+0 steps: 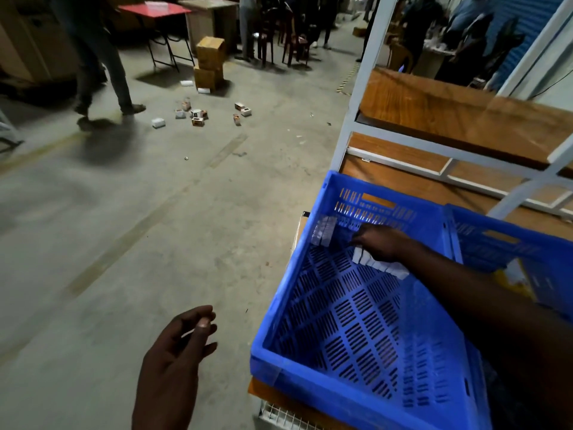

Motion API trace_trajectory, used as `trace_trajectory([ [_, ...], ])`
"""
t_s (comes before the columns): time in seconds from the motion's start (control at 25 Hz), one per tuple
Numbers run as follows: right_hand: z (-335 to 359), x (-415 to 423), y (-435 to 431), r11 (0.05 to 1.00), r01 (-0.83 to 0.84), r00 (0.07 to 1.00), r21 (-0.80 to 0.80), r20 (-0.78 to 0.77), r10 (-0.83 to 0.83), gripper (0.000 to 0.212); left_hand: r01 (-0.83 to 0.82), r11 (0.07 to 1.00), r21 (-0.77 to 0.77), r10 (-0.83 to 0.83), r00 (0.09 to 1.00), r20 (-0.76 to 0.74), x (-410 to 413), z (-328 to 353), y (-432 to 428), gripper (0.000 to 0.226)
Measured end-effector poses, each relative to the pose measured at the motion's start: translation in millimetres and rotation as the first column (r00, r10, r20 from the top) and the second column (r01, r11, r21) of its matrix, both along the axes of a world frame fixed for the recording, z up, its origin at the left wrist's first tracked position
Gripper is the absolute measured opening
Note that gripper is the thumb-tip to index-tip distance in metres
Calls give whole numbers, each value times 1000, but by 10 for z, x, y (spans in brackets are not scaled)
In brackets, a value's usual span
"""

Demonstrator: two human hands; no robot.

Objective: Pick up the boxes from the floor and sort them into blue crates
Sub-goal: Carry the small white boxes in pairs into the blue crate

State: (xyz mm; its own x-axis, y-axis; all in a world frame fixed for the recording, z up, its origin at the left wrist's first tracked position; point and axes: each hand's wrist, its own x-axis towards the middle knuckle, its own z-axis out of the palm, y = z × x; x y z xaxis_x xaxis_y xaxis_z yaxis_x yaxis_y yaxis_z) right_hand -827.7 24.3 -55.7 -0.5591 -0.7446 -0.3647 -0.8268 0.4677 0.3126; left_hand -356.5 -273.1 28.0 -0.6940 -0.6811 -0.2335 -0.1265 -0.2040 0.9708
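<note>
While the right hand (383, 243) reaches deep into the blue crate (279, 305), it lies on top of a short row of white boxes (369, 262) lined up on the slotted crate bottom near the far wall. That suits someone packing boxes edge to edge so that one kind keeps together. Whether its fingers pinch a box or only press the row into line, I cannot tell, since the hand's back hides the fingertips. A second small batch of white boxes (324, 232) stands in the crate's far left corner, apart from the first row, which suggests the sorting goes by groups within one crate. The left hand (176, 361) hangs over the floor (124, 243) with fingers loosely curled and nothing in it, probably kept free for the next pick. A second blue crate (502, 243) sits just beside the first, to its right, likely for another kind. Both crates are raised beside the white rack (356, 97), so the person need not stoop to fill them. Much is left to do: a scatter of loose boxes (198, 114) lies on the floor well apart from the crates, near two stacked cartons (209, 62), and each trip means walking there and back.
</note>
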Motion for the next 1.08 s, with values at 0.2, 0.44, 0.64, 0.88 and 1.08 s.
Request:
trace_trajectory([
  [0.2, 378, 369, -158, 998, -49, 998, -48, -45, 47, 58, 3, 1000, 10, -3, 1000, 4, -53, -1, 23, 20],
  [0.44, 332, 527, -224, 995, -39, 999, -91, -22, 38, 59, -15, 1000, 22, 15, 1000, 18, -63, -37, 47, 20],
  [0.64, 138, 598, -347, 991, -73, 997, -115, -24, 70, 39, -25, 999, -21, 25, 1000, 12, -84, -11, 71, 21],
  [0.88, 199, 781, -424, 994, -90, 984, -66, -159, 79, 34, 13, 992, -124, -20, 998, -54, -237, 177, 167, 21],
  [1.08, 213, 992, -433, 969, 211, 962, -130, -151, -229, 38, 32, 991, -129, -41, 996, -73, -360, 250, 233, 21],
])
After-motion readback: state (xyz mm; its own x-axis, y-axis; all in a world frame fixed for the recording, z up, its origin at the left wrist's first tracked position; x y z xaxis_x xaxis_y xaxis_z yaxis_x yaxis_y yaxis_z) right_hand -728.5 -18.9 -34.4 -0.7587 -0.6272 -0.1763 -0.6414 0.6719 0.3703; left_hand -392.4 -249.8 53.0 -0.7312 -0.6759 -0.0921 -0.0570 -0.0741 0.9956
